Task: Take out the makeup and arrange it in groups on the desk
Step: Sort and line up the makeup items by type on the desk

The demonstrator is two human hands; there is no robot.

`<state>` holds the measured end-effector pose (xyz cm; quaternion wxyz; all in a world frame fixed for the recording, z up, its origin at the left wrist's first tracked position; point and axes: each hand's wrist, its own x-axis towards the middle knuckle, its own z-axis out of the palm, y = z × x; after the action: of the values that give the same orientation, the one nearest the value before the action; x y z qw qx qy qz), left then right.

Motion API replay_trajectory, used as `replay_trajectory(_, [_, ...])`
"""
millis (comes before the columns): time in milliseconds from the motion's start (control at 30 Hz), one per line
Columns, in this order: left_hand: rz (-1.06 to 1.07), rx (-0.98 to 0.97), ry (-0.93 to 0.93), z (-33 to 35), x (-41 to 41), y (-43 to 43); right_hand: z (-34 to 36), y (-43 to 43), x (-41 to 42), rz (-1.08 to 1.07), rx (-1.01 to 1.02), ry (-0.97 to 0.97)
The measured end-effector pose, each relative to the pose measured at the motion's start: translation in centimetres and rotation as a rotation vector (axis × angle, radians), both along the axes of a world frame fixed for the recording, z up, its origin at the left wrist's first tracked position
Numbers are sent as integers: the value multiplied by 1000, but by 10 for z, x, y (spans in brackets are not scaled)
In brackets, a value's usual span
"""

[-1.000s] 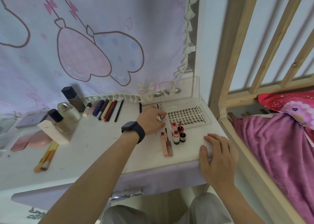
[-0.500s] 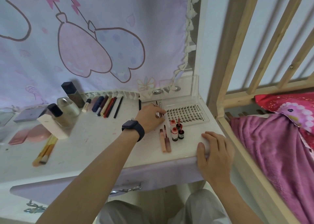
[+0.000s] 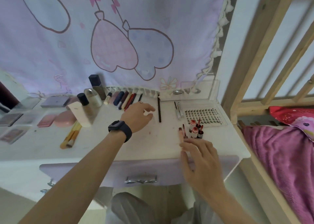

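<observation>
Plainly, neither hand grips anything. The left hand [image 3: 138, 115], a dark watch [image 3: 121, 130] on its wrist, hangs over the middle of the desk [image 3: 153, 149] with its fingers loosely bent and apart; it is blurred. Its fingertips are near a black pencil [image 3: 159, 109] that lies pointing away from the person. The right hand [image 3: 202, 157] is over the front edge of the desk, fingers straight and spread, the tips close to two pink tubes [image 3: 181, 136] lying side by side.

Just beside those tubes stand small red bottles [image 3: 195, 130], and behind them lies a lash tray [image 3: 204, 115]. Two thin silver tools [image 3: 178, 109] lie left of the tray.

Along the back edge lies a row of pens and lipsticks [image 3: 126, 99]. Left of them stand several bottles [image 3: 92, 98], with pink compacts [image 3: 65, 119], flat palettes [image 3: 54, 101] and yellow brushes [image 3: 70, 137] further left. A printed cloth [image 3: 119, 36] hangs behind, and a purple blanket [image 3: 288, 155] lies on the bed to the right.
</observation>
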<state>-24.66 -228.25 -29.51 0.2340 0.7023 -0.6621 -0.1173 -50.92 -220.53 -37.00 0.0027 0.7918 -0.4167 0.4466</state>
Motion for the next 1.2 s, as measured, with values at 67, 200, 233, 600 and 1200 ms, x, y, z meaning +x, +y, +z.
replay_trajectory(67, [86,34,-59,-6,18,10,4,4,33,129,24,36])
replay_trajectory(200, [226,44,-77,-18,39,20,6,-3,89,199,78,191])
replay_trajectory(233, [245,44,-69,-21,43,21,5,-5,98,200,98,235])
replay_trajectory(600, [178,47,-372,-26,50,-12,-14,-6,114,141,20,256])
replay_trajectory(1200, [361,223,-208,-11,55,33,66,-70,139,-99,551,216])
